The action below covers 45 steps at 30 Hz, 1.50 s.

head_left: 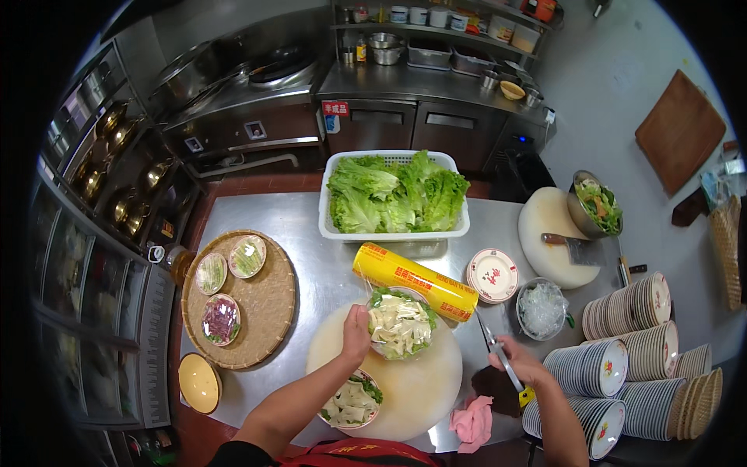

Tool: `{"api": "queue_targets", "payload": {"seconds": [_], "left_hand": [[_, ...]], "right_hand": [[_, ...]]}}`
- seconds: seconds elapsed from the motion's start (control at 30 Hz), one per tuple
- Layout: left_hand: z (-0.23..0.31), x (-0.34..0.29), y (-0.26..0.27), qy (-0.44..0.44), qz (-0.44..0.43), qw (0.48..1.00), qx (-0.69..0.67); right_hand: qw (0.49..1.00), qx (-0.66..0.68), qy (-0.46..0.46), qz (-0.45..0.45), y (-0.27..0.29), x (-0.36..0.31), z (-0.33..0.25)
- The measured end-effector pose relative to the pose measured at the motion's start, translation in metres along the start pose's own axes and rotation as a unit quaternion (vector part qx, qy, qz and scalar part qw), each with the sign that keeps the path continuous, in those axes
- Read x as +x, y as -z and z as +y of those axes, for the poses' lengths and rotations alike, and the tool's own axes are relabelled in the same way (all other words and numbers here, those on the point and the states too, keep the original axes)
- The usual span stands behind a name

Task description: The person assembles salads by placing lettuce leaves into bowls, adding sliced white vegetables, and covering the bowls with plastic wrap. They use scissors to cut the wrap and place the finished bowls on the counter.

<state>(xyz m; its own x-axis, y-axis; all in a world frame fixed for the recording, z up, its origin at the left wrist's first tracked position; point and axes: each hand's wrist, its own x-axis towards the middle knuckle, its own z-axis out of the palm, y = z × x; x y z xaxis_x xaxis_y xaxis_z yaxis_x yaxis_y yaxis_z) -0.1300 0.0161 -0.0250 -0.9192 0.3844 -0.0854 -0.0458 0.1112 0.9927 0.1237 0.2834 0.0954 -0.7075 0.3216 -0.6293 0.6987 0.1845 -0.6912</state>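
My left hand (356,335) grips the left edge of a plate of pale sliced food and greens (402,325), which has shiny cling film over it. This plate is above a round white chopping board (424,389). Directly behind it lies a big yellow roll of cling film (416,280). To the right, my right hand (520,363) is closed around a slim, silver, metal-handled knife (492,339), its tip pointing away from me toward the roll's end. Near my left forearm sits a second plate of pale slices and greens (352,403).
A white basket of lettuce (394,232) stands behind the roll. A woven tray (264,311) at left carries three small plates. At right are a cleaver (572,247) on another board, a bowl of crumpled film (542,308), stacked plates (587,370) and a pink cloth (472,424).
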Motion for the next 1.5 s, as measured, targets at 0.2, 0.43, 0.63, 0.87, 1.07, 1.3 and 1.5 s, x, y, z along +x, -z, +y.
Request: {"api": "queue_targets", "payload": {"seconds": [0.2, 0.43, 0.63, 0.87, 1.07, 1.3, 1.5], "left_hand": [[0.006, -0.004, 0.008, 0.029, 0.000, 1.000, 0.002], [0.020, -0.006, 0.008, 0.044, -0.011, 0.999, 0.007], [0.007, -0.007, 0.015, 0.052, -0.023, 0.998, -0.002], [0.029, -0.005, 0.023, 0.046, -0.033, 0.998, 0.011], [0.023, -0.004, 0.037, 0.049, -0.052, 0.997, 0.036], [0.049, -0.015, 0.061, 0.052, -0.090, 0.993, 0.060], [0.086, -0.031, 0.093, 0.059, -0.084, 0.992, 0.068]], "right_hand": [[0.985, 0.070, -0.093, -0.130, -0.011, 0.005, 0.010], [0.972, 0.107, -0.060, -0.200, -0.002, 0.067, -0.001], [0.969, 0.117, 0.008, -0.219, 0.001, 0.096, -0.046], [0.957, -0.002, 0.052, -0.285, 0.004, 0.125, -0.091], [0.925, -0.163, 0.044, -0.341, -0.012, 0.156, -0.154], [0.891, -0.234, 0.088, -0.379, -0.069, 0.207, -0.201], [0.938, -0.158, 0.092, -0.295, -0.105, 0.190, -0.206]]}}
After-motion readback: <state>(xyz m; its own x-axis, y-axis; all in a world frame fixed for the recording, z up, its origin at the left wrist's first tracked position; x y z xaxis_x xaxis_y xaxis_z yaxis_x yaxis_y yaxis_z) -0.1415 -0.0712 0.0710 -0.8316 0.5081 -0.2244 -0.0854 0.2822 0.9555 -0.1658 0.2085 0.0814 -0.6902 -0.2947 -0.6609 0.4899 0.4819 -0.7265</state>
